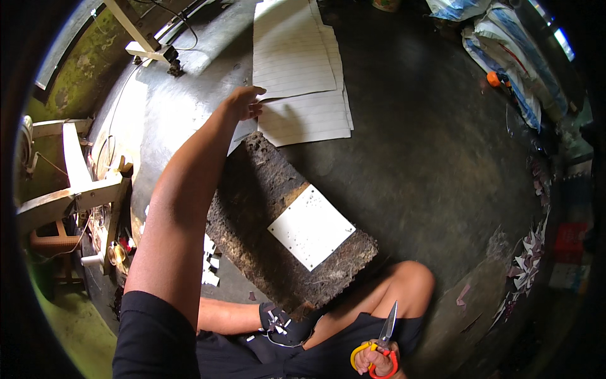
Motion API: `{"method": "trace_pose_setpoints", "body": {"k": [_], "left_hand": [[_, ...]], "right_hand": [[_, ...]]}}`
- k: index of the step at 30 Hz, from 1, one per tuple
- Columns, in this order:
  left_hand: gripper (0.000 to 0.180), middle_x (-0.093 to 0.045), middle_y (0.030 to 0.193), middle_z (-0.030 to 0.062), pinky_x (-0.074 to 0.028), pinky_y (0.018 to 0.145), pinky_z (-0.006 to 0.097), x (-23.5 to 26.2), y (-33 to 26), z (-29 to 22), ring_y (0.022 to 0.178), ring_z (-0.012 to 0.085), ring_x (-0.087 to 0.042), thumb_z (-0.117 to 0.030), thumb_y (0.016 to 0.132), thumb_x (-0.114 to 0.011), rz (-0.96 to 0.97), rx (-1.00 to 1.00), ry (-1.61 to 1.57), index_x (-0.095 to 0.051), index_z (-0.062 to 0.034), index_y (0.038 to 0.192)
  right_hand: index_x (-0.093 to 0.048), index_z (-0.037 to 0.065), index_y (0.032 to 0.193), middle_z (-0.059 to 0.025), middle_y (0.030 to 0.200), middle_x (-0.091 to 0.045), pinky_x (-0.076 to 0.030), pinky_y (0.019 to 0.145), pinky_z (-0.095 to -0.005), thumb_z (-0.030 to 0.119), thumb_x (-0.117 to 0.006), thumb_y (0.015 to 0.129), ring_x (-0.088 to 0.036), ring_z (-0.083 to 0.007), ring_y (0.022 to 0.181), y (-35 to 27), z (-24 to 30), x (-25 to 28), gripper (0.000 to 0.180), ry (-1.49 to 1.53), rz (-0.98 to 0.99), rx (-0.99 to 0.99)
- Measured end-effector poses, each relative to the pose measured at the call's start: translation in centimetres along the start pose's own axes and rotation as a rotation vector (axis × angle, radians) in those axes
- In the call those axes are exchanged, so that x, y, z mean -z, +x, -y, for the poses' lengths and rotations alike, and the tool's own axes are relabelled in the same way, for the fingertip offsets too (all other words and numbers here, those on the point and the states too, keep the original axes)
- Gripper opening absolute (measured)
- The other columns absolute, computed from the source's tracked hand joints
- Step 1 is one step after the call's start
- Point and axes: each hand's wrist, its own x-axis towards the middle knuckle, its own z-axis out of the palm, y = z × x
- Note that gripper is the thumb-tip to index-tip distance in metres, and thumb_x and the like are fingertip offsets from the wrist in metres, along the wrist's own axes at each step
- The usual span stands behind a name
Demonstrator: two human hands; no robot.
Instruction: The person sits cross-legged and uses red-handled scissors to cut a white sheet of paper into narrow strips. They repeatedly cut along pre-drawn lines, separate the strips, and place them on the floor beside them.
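My left arm stretches far forward, and my left hand (pixel 246 103) is at the left edge of some lined paper sheets (pixel 297 69). Its fingers are apart, with nothing visible between them. Low at the front, beside my knee, my right hand (pixel 374 361) grips scissors (pixel 386 335) with yellow and red handles, blades pointing up. Between my arms lies a dark, rough-surfaced slab (pixel 271 189), tilted across my crossed legs. A white square plate (pixel 312 227) with dark specks and small corner holes rests on the slab, touched by neither hand.
White paper scraps (pixel 210 262) lie left of the slab, and more cuttings (pixel 529 259) are heaped at the right. Wooden frame pieces (pixel 76 196) stand at the left. White and blue sacks (pixel 514 60) lean at the back right, near an orange object (pixel 497 79).
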Motion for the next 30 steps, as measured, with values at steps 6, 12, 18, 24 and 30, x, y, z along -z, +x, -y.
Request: {"method": "trace_pose_setpoints", "body": {"k": [6, 12, 18, 24, 30], "left_hand": [[0.025, -0.059, 0.091, 0.0056, -0.053, 0.063, 0.037, 0.2, 2.5, 0.5, 0.076, 0.0179, -0.057, -0.024, 0.091, -0.084, -0.071, -0.015, 0.037, -0.068, -0.0078, 0.101], [0.020, -0.062, 0.085, 0.0078, -0.056, 0.064, 0.034, -0.1, 2.7, 0.2, 0.070, 0.0188, -0.061, -0.018, 0.092, -0.081, -0.093, -0.064, -0.042, -0.065, -0.0059, 0.091], [0.013, -0.067, 0.105, 0.0152, -0.064, 0.093, 0.045, -1.2, 1.3, -2.2, 0.094, 0.0290, -0.070, -0.001, 0.097, -0.069, 0.199, -0.111, -0.677, -0.060, 0.0020, 0.105], [0.022, -0.065, 0.122, 0.0206, -0.053, 0.113, 0.057, -5.0, -4.5, -9.0, 0.123, 0.0367, -0.067, -0.002, 0.103, -0.060, 0.423, -0.367, -0.496, -0.056, 0.0054, 0.123], [0.021, -0.062, 0.130, 0.0240, -0.054, 0.114, 0.058, -7.5, -13.8, -14.9, 0.124, 0.0401, -0.067, -0.003, 0.104, -0.060, 0.434, -0.637, -0.617, -0.054, 0.0051, 0.123]], "right_hand": [[-0.060, 0.004, 0.094, -0.0043, 0.070, -0.059, -0.047, 0.048, -0.0246, 0.017, -0.068, 0.101, -0.057, -0.0123, 0.054, 0.5, -0.5, -0.7, 0.017, 0.019, -0.002, 0.024], [-0.060, 0.003, 0.093, -0.0057, 0.069, -0.059, -0.048, 0.048, -0.0274, 0.017, -0.070, 0.101, -0.057, -0.0148, 0.053, 1.2, 0.3, -1.3, 0.018, -0.010, -0.004, -0.021], [-0.060, 0.003, 0.089, -0.0067, 0.068, -0.059, -0.049, 0.048, -0.0302, 0.017, -0.070, 0.102, -0.058, -0.0172, 0.053, 1.4, 0.3, -1.2, 0.022, -0.014, -0.015, -0.026], [-0.059, 0.003, 0.085, -0.0076, 0.067, -0.058, -0.051, 0.048, -0.0330, 0.017, -0.070, 0.102, -0.059, -0.0195, 0.053, 1.0, 0.4, -0.9, 0.025, -0.024, -0.013, -0.024], [-0.059, 0.003, 0.081, -0.0085, 0.066, -0.058, -0.052, 0.048, -0.0358, 0.018, -0.071, 0.102, -0.060, -0.0219, 0.053, 0.9, 0.4, -0.3, 0.029, -0.056, 0.006, -0.009]]}}
